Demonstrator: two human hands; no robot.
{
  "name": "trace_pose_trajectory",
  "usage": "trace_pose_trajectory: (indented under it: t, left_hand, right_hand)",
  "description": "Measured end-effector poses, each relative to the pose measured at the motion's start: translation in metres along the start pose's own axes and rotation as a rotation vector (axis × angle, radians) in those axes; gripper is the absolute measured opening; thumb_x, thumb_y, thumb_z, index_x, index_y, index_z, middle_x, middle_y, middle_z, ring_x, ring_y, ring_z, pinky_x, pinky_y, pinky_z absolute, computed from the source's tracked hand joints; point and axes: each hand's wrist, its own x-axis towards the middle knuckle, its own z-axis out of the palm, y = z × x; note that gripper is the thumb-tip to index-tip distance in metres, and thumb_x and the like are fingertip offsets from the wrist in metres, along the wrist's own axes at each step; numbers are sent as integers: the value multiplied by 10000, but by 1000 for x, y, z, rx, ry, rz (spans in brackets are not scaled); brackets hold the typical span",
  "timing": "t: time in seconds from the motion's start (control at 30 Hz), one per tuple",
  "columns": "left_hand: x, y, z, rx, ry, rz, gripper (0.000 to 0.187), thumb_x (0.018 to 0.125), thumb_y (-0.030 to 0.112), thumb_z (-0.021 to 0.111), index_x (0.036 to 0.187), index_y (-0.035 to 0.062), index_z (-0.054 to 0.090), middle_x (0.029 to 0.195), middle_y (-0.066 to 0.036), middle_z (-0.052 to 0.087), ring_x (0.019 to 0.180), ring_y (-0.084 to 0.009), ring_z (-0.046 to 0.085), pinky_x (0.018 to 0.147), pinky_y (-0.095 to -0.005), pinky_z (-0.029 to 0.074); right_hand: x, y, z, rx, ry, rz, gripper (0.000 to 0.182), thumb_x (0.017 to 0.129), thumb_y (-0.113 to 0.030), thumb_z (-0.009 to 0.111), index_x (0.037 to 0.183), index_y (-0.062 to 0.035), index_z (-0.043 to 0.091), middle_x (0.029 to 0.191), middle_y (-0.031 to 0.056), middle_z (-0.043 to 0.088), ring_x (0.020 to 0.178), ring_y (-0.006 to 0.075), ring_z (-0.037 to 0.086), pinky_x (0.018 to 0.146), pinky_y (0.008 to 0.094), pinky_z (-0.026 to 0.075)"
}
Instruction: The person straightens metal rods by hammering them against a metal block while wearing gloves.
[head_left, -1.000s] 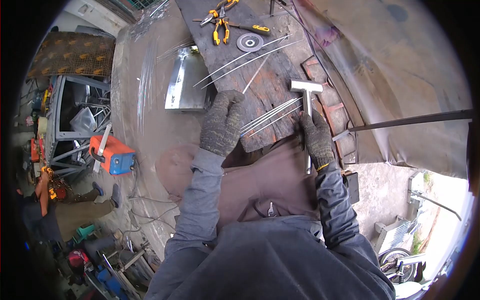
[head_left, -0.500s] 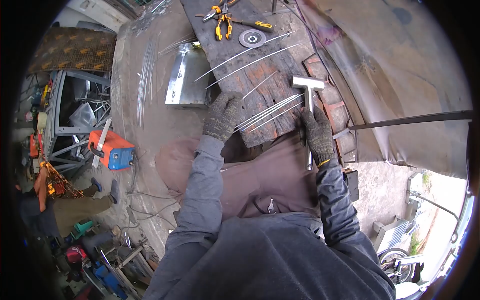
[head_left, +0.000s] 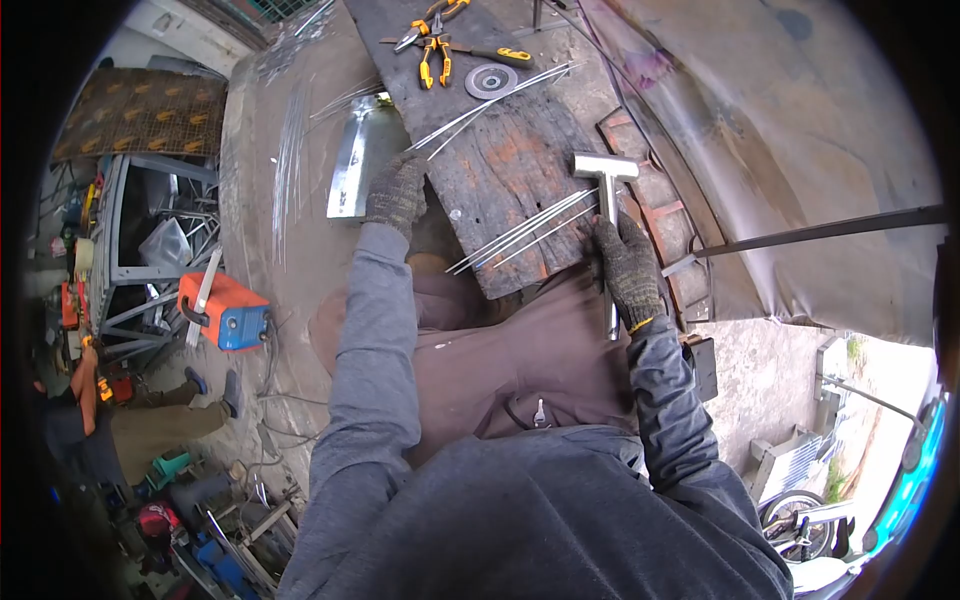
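In a dark knitted glove, my left hand (head_left: 398, 190) is closed at the left edge of the dark wooden board (head_left: 500, 165), at the near ends of thin metal rods (head_left: 480, 108) lying across it. Beneath that hand is a shiny sheet-metal piece (head_left: 350, 175). My right hand (head_left: 628, 262), also gloved, is wrapped round the handle of a metal hammer (head_left: 606, 168), its head resting over the board's right edge. Several more rods (head_left: 525, 232) lie on the near end of the board, between my hands.
Orange-handled pliers (head_left: 436, 50) and a grinding disc (head_left: 491, 81) lie at the board's far end. An orange and blue machine (head_left: 226, 310) stands on the left floor. Another person (head_left: 150, 420) is at the far left. A brown sheet (head_left: 790, 150) slopes at right.
My left hand has moved left and away from me, to the upper rods, which now lie closer together. The sparks near the other person are gone. My right hand still holds the hammer.
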Motion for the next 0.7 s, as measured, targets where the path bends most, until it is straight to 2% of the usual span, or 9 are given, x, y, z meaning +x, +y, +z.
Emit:
trace_pose_trajectory:
  t: [0.03,0.1,0.13,0.2,0.33,0.4,0.53,0.63,0.7]
  left_hand:
    - [12,-13,-6,0,-1,-1,277,941,255,670,1171,102,695,734,-3,564,486,-113,490,412,-298,390]
    - [31,-42,-17,121,-71,285,281,935,254,680,1169,98,688,732,-4,558,488,-114,492,416,-302,394]
    - [15,-23,-12,122,-70,283,281,935,254,680,1169,98,688,732,-4,558,488,-114,492,416,-302,394]
    - [-15,9,-2,-112,9,-15,275,931,246,688,1163,100,687,738,-1,562,480,-112,488,407,-299,388]
    - [-5,-1,-5,67,-39,129,254,929,226,693,1153,107,693,722,6,561,472,-106,480,397,-285,377]
    - [-13,6,-1,-98,-28,-52,244,929,215,690,1149,110,700,704,11,562,470,-101,482,395,-275,377]
    - [-10,1,0,-71,-59,-72,231,931,199,683,1147,121,710,686,13,554,472,-99,483,390,-268,377]
    - [-3,-14,-8,-22,-194,-44,225,935,201,674,1139,118,719,720,3,597,483,-104,502,410,-270,402]
    - [19,-46,-16,350,-407,712,214,941,221,670,1120,128,743,761,-12,639,495,-114,516,441,-287,420]
  right_hand:
    - [0,-1,0,-23,4,-11,245,1039,-263,570,1101,-36,637,734,13,612,506,86,523,435,263,422]
    - [-1,-2,0,-45,7,-20,245,1040,-264,567,1095,-36,637,731,11,610,505,86,523,436,264,423]
    - [-1,-2,0,-39,3,-14,246,1041,-264,565,1093,-35,637,734,12,614,507,86,524,440,264,424]
    - [0,0,-1,-35,-4,-6,247,1042,-264,563,1092,-34,638,737,13,617,508,85,526,443,264,426]
    - [2,3,-2,-38,-1,-29,251,1042,-262,564,1094,-27,637,740,12,620,513,84,532,448,262,427]
    - [2,4,-2,-37,2,-35,251,1042,-260,565,1093,-27,639,739,11,620,515,83,534,449,262,427]
    - [1,3,-1,-40,7,-49,256,1044,-258,561,1097,-23,646,754,10,629,528,75,530,460,257,430]
    - [2,5,-2,-27,0,-59,262,1044,-258,562,1104,-19,649,765,11,636,538,70,528,467,253,431]
    - [2,5,-2,-14,-8,-57,265,1044,-259,564,1108,-16,649,770,12,639,543,68,528,470,250,432]
